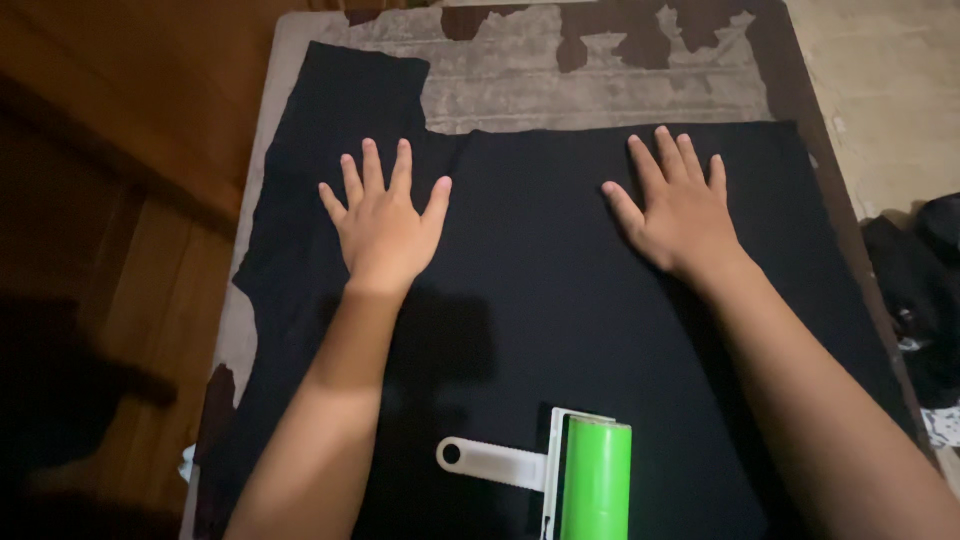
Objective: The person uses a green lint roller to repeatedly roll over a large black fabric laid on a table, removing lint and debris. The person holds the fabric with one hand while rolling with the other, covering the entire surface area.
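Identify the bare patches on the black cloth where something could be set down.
Free: black cloth between left hand and right hand, and the strip right of the green lint roller. Crowded: under both palms and around the roller.

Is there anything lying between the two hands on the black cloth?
No: between the left hand and right hand the head view shows only bare black cloth. The green lint roller lies nearer the camera.

Cloth (560,300) bare between hands; lint roller (570,475) blocks near edge.
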